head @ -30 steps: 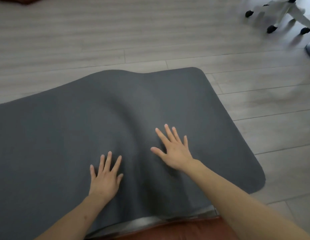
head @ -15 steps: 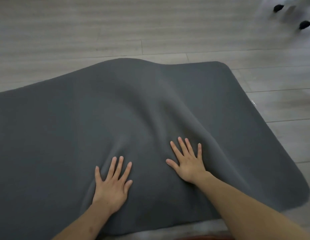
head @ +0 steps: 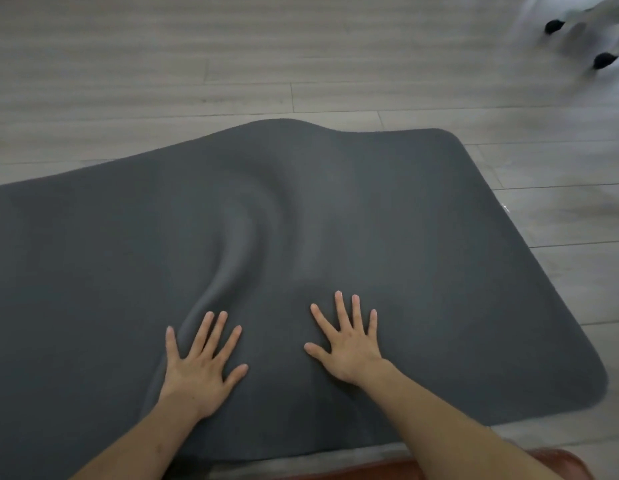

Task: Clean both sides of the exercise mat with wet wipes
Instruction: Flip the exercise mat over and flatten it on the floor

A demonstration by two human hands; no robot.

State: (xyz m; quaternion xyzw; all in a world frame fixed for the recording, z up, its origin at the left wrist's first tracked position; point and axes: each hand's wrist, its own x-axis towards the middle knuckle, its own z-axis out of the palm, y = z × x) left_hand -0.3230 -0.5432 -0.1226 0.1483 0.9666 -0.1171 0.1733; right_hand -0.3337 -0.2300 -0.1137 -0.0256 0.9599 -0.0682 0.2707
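Note:
A dark grey exercise mat (head: 422,244) lies spread across the floor, its right end with rounded corners in view and its left end running out of frame. A raised ridge curves through the mat's middle from the far edge toward me. My left hand (head: 202,367) lies flat on the mat with fingers spread, at the near foot of that ridge. My right hand (head: 347,344) presses flat beside it, on the right of the ridge, fingers apart. Neither hand holds anything. No wet wipes are in view.
Pale grey wood-plank floor (head: 162,64) surrounds the mat. A white wheeled chair base with black castors (head: 602,60) stands at the far right corner, blurred. A reddish-brown edge (head: 550,460) shows at the bottom right, close to me.
The broad bulge in the mat has narrowed into a sharper curved ridge. Both hands stayed flat and moved slightly apart, and the view shifted so more of the mat's right end shows.

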